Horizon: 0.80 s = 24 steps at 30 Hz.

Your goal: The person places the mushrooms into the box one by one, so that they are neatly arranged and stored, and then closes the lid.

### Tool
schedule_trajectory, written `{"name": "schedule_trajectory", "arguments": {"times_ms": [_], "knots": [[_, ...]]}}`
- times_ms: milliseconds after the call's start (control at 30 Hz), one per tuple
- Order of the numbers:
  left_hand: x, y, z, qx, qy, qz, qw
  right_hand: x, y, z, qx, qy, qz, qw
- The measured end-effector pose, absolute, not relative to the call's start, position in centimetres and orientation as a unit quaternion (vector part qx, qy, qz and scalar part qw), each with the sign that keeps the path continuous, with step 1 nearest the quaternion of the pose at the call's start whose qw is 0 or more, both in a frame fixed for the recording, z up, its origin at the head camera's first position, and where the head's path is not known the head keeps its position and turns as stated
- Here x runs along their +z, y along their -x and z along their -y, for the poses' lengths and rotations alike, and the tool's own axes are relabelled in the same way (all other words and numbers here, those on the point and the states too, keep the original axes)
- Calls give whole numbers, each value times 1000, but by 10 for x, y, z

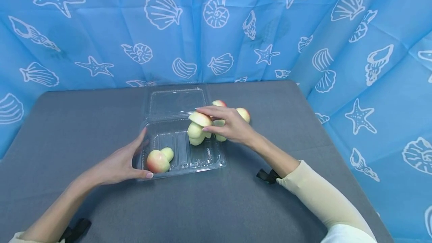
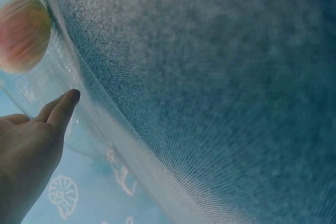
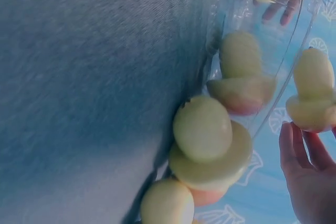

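A clear plastic box (image 1: 182, 171) lies with its lid (image 1: 179, 102) folded back. My left hand (image 1: 119, 162) touches the box's left side, fingers straight and spread, thumb at the front corner. A fake mushroom (image 1: 157, 161) with a red-yellow cap lies inside, near that thumb. My right hand (image 1: 231, 125) pinches another mushroom (image 1: 201, 119) by its cap over the box's right part, pale stem downward. In the right wrist view, this held mushroom (image 3: 313, 77) appears apart from the mushroom (image 3: 242, 95) lying inside the box.
More mushrooms (image 3: 207, 129) lie on the grey table (image 1: 270, 205), just right of the box, partly hidden by my right hand in the head view. A blue curtain (image 1: 189, 40) with a seashell print hangs behind and along the right.
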<state>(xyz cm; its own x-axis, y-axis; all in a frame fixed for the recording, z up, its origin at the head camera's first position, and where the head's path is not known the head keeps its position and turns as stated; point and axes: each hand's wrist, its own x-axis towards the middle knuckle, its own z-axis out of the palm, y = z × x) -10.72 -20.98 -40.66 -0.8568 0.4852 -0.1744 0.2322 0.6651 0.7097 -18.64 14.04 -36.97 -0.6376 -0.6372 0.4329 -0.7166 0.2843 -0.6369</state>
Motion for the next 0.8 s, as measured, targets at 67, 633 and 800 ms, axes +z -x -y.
{"name": "schedule_trajectory", "arguments": {"times_ms": [67, 633, 800], "knots": [[-406, 108, 210, 355, -200, -896, 178, -370, 187, -137, 419, -423, 802, 44], [-406, 107, 209, 356, -196, -896, 179, -376, 194, -104, 428, -450, 784, 0], [-407, 107, 210, 354, -198, -898, 173, -377, 195, -95, 432, -443, 785, -17]]}}
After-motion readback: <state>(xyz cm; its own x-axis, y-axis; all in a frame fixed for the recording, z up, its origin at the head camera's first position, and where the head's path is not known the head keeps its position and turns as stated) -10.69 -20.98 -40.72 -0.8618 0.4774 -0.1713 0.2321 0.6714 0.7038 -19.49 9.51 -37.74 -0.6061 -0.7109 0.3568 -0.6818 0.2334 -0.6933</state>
